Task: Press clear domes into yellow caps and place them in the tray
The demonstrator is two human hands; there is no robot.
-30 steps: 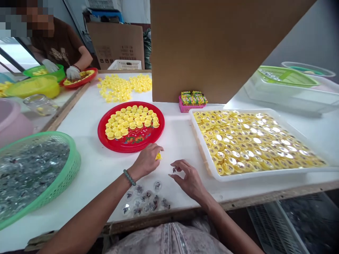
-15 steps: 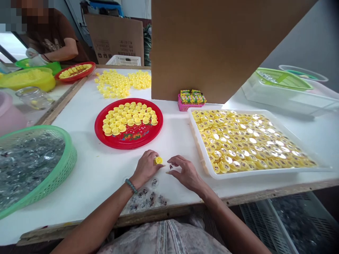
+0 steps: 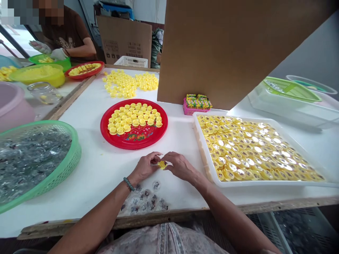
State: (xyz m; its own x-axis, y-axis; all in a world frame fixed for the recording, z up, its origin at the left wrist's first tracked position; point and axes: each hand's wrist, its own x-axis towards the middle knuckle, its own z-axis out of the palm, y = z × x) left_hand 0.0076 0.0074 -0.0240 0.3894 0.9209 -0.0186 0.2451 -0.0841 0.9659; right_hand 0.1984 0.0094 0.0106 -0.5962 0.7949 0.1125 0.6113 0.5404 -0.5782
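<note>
Between the fingertips of both hands is a small round yellow plastic cap (image 3: 162,164), with a dark printed mark on its face. My left hand (image 3: 146,168) grips its left side, thumb and fingers pinched. From the right, my right hand (image 3: 179,166) closes its thumb and forefinger on the same cap; a clear printed disc seems to lie on it, though the fingers partly cover it. Several loose clear printed discs (image 3: 147,200) lie on the table just below my left wrist. Ahead, a red tray (image 3: 116,140) bears rows of similar yellow caps (image 3: 135,118).
At right stands a white tray (image 3: 206,165) full of yellow caps with printed tops. A green basket (image 3: 75,155) of clear discs is at left. Farther back are loose yellow caps (image 3: 124,83), a pink basket (image 3: 189,111) and a cardboard sheet (image 3: 212,53). A gloved co-worker (image 3: 76,38) sits far left.
My right hand has moved left, bringing the clear printed disc to the yellow cap, so the hands now meet. The head view has shifted slightly left.
</note>
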